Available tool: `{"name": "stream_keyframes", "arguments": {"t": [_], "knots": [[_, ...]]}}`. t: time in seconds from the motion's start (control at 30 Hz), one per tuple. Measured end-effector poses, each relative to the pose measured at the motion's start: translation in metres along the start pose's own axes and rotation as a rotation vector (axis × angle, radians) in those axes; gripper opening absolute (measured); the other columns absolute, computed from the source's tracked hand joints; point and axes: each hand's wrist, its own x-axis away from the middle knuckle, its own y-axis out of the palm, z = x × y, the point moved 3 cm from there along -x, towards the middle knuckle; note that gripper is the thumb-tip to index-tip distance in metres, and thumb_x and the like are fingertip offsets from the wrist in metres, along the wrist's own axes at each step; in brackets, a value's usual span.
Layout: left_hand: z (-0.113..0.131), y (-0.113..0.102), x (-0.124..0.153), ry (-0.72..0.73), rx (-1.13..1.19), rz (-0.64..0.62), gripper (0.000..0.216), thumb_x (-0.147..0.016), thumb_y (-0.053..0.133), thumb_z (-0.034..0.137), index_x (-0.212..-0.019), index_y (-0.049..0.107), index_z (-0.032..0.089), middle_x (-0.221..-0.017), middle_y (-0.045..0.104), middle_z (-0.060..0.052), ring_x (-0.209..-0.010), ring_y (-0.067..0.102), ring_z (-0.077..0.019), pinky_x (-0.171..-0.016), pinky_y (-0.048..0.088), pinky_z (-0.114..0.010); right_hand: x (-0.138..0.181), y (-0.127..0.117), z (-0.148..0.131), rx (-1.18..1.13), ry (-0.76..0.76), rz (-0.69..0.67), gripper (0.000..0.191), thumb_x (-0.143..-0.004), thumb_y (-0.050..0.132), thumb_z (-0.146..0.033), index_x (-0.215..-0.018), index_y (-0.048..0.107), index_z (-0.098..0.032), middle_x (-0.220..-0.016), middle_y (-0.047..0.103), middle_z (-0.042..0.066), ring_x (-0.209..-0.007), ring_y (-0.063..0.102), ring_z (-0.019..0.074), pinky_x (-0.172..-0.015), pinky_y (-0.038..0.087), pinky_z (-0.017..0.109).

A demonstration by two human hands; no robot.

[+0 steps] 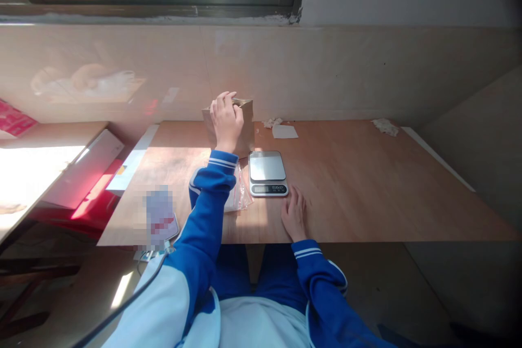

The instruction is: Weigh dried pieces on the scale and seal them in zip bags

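Observation:
My left hand (227, 120) reaches over the top of a brown cardboard box or paper bag (244, 133) standing upright near the wall. Its fingers are stretched over the open top, the tips partly out of sight, and nothing shows in them. My right hand (294, 212) lies on the table, fingers loosely extended and holding nothing, close to the lower right corner of a digital scale (267, 166). The scale's metal plate is bare. Clear plastic bags (241, 196) lie left of the scale, partly covered by my left sleeve.
A white paper piece (285, 131) and crumpled tissue (272, 122) lie behind the scale, with another crumpled tissue (385, 126) at far right. A pixelated phone-like object (161, 217) and cable (134, 296) are at the left front. A second table (53, 138) stands left.

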Motion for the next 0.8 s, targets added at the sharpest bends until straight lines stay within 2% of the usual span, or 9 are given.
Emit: {"name": "stream_keyframes", "arguments": {"t": [0.13, 0.3, 0.5, 0.63, 0.8], "knots": [[-0.015, 0.017, -0.009, -0.004, -0.122, -0.129, 0.028, -0.09, 0.036, 0.02, -0.105, 0.06, 0.017, -0.112, 0.064, -0.013, -0.114, 0.054, -0.0248, -0.113, 0.023, -0.042, 0.0, 0.002, 0.003, 0.006, 0.005, 0.004, 0.05, -0.092, 0.036, -0.023, -0.14, 0.035, -0.014, -0.135, 0.047, 0.018, -0.127, 0.042, 0.0291, -0.101, 0.041, 0.049], [-0.019, 0.016, -0.01, -0.004, -0.257, -0.206, 0.034, -0.094, 0.029, 0.024, -0.1, 0.061, 0.013, -0.105, 0.066, -0.017, -0.109, 0.056, -0.028, -0.102, 0.034, -0.042, 0.001, 0.004, 0.005, 0.009, 0.018, -0.006, 0.049, -0.092, 0.036, -0.024, -0.139, 0.037, -0.013, -0.133, 0.048, 0.019, -0.126, 0.043, 0.0296, -0.099, 0.042, 0.049], [-0.015, 0.005, -0.016, -0.085, -0.449, -0.276, 0.043, -0.094, 0.027, 0.029, -0.097, 0.066, 0.011, -0.105, 0.068, -0.019, -0.109, 0.056, -0.0321, -0.097, 0.036, -0.047, 0.002, 0.004, 0.004, 0.004, 0.045, -0.014, 0.048, -0.091, 0.037, -0.024, -0.138, 0.038, -0.012, -0.132, 0.05, 0.019, -0.123, 0.045, 0.0297, -0.099, 0.043, 0.049], [-0.014, 0.001, -0.022, -0.179, -0.501, -0.395, 0.044, -0.092, 0.028, 0.027, -0.096, 0.069, 0.011, -0.107, 0.069, -0.02, -0.111, 0.056, -0.0325, -0.097, 0.036, -0.048, 0.002, 0.004, 0.003, 0.004, 0.051, -0.022, 0.047, -0.091, 0.037, -0.024, -0.137, 0.039, -0.011, -0.131, 0.05, 0.019, -0.123, 0.046, 0.0297, -0.099, 0.043, 0.049], [-0.015, 0.003, -0.033, -0.294, -0.45, -0.585, 0.04, -0.087, 0.037, 0.025, -0.11, 0.068, 0.012, -0.121, 0.065, -0.018, -0.114, 0.058, -0.0296, -0.097, 0.04, -0.043, 0.002, 0.006, 0.005, 0.017, 0.037, -0.01, 0.047, -0.091, 0.037, -0.023, -0.137, 0.039, -0.011, -0.131, 0.05, 0.019, -0.124, 0.045, 0.0297, -0.099, 0.043, 0.049]]}}
